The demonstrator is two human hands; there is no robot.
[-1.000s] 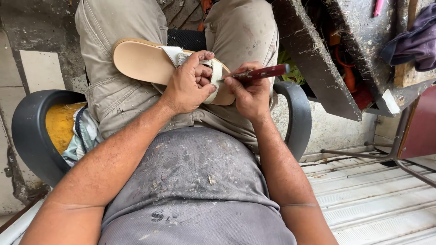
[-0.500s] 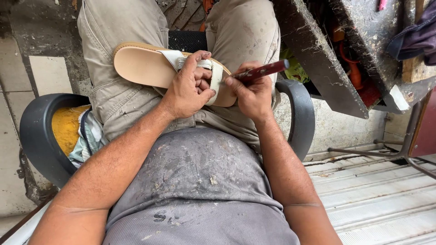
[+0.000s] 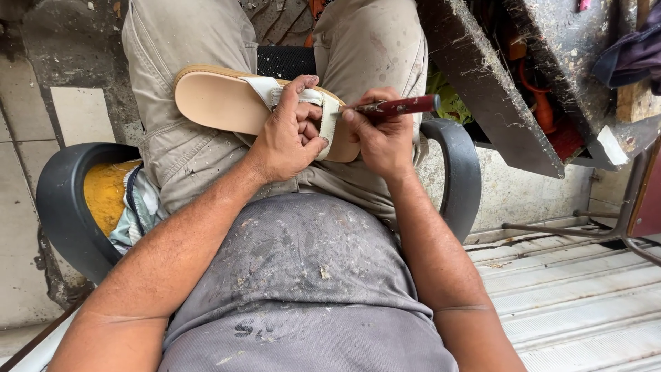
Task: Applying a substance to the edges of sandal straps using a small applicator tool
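Note:
A tan sandal (image 3: 220, 103) with white straps lies across my lap, heel end to the left. My left hand (image 3: 286, 134) grips its white strap (image 3: 329, 114) near the toe end, fingers curled over it. Just to the right, my right hand (image 3: 382, 134) holds a tool with a dark red handle (image 3: 403, 105), its working end at the strap between the two hands. The tool's tip is hidden behind my fingers.
I sit on a chair with dark grey armrests (image 3: 62, 207), yellow foam (image 3: 107, 193) showing at the left. A grimy workbench edge (image 3: 489, 89) stands at the upper right, with metal legs (image 3: 551, 227) on pale floor boards. Tiled floor lies at left.
The two hands have shifted slightly on the strap while the sandal stays on my lap. The view has tilted a little.

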